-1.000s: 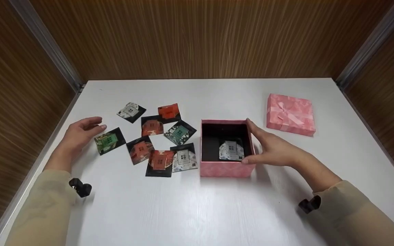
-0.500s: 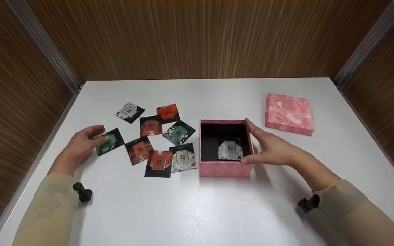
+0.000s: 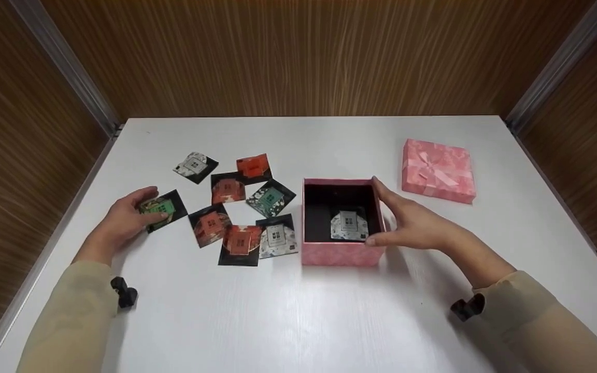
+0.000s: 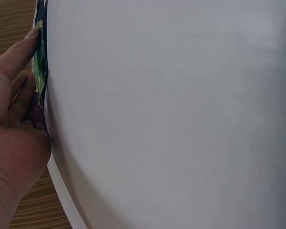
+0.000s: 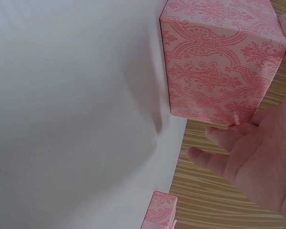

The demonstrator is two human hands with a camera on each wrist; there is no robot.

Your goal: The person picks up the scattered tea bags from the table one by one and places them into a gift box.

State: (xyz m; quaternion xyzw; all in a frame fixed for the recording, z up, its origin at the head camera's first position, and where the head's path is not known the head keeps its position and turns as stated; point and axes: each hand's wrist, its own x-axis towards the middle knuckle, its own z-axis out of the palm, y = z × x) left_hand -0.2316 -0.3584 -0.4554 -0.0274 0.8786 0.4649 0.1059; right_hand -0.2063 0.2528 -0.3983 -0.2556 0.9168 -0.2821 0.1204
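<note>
My left hand (image 3: 131,215) pinches a black-and-green sachet (image 3: 159,208) at the left of the table, thumb across its printed face and fingers at its left edge. The left wrist view shows this green sachet (image 4: 40,67) edge-on, thumb on one side and fingers on the other. At centre right stands an open pink box (image 3: 342,254) with a dark interior. My right hand (image 3: 417,223) grips its right side, thumb at the front corner and a finger at the back corner. Inside the box lies a silver-white sachet (image 3: 349,224).
Several flat sachets in red, green and white lie between the left hand and the box, including a red one (image 3: 240,244) and a white one (image 3: 278,237). The pink lid with a bow (image 3: 437,170) lies at the back right. Wood-grain panels (image 3: 298,57) surround the white table.
My left hand has moved slightly right and onto the green sachet; its thumb now lies over the printed face. The right hand keeps its hold on the box.
</note>
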